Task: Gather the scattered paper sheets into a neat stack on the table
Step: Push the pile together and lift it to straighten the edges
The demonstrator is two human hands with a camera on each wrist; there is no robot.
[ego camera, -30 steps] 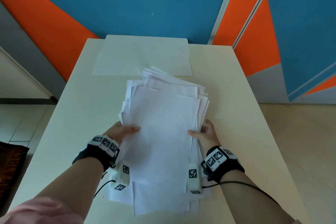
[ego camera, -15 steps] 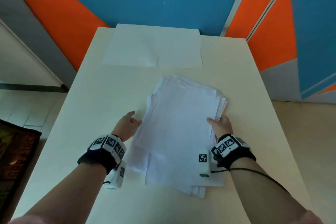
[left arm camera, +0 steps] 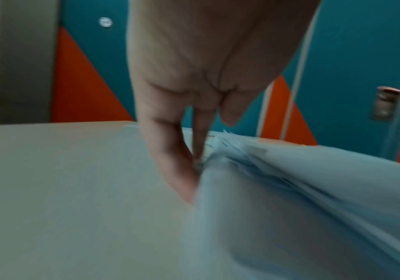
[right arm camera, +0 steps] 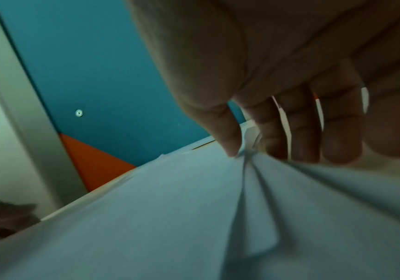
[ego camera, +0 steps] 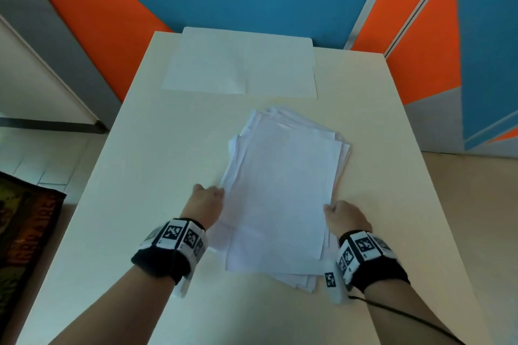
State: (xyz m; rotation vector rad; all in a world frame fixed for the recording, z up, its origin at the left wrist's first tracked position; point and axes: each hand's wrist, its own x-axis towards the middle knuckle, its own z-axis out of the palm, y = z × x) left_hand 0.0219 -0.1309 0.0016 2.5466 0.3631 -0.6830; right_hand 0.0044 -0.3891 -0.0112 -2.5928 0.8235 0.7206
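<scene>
Both hands on one uneven paper stack (ego camera: 283,193), desk (ego camera: 157,148).
Left hand (ego camera: 206,202) grip: straight fingers pressed against stack's left edge. Right hand (ego camera: 343,217) grip: thumb over, fingers under right edge, pinching.

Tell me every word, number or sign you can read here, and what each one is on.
No word or number reads clearly in any view.
Wristbands: black-and-white square code patterns, no letters.
Dark mat on the floor at left: large orange lettering, too blurred and cut off to read.
Paper pile and the flat sheets behind it: blank as far as can be seen.
</scene>
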